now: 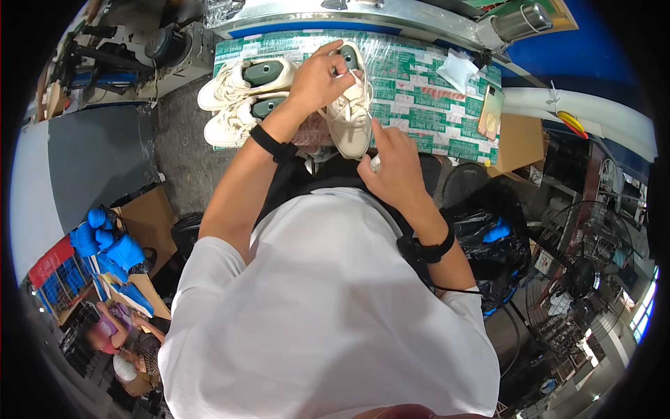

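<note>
A cream lace-up sneaker [349,130] with a green insole lies on the table, its toe toward me. Over its opening, my left hand [317,82] is closed in a pinch on a pale shoelace at the upper laces. Beside the toe, my right hand [396,167] is closed around a small tool with a white handle [375,163]. Its index finger points along the tool toward the laces; the palm hides most of the handle. Left of my left hand, two more cream sneakers, one farther [227,87] and one nearer [234,124], lie side by side.
Green-and-white printed wrap covers the table [408,105]. A phone [490,112] and a crumpled white sheet [458,71] lie on its right side. A metal rail [433,31] bounds the far edge. A fan [579,276] stands at right; two people [125,342] are at lower left.
</note>
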A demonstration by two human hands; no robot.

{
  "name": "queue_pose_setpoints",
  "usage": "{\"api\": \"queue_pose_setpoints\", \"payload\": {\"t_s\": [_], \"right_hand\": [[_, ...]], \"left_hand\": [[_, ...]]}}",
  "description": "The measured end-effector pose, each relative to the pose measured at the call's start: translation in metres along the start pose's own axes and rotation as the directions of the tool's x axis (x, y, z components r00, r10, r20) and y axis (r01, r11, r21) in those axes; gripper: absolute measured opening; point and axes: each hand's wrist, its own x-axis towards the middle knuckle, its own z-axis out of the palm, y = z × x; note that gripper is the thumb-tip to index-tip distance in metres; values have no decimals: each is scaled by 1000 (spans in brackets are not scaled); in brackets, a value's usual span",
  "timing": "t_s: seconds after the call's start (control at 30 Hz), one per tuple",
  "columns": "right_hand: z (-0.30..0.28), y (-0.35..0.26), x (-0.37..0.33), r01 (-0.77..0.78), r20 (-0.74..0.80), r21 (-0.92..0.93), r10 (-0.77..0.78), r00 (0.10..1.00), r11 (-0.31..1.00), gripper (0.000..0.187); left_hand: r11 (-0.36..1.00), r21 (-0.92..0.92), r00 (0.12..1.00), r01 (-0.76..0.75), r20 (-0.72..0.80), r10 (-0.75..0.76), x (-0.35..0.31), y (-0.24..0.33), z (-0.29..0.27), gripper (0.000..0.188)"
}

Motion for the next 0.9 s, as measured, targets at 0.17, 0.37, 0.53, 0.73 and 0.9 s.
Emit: {"api": "queue_pose_setpoints", "payload": {"t_s": [0.17, 0.37, 0.53, 0.73, 0.9], "right_hand": [[11, -10, 26, 111, -144, -11, -111, 983, 994, 71], [39, -3, 44, 135, -57, -21, -136, 989, 991, 67], [4, -14, 26, -133, 123, 381, 92, 988, 915, 64], [25, 38, -8, -253, 35, 685, 316, 948, 683, 57], [49, 71, 5, -300, -207, 413, 409, 889, 860, 57]], "left_hand": [[998, 39, 993, 58, 104, -62, 13, 17, -15, 41], [999, -32, 979, 30, 201, -23, 12, 6, -14, 33], [990, -100, 981, 100, 177, -82, 6, 6, -16, 22], [970, -243, 995, 26, 97, -2, 3, 3, -4, 20], [945, -306, 977, -115, 134, 163, 16, 39, 28, 28]]}}
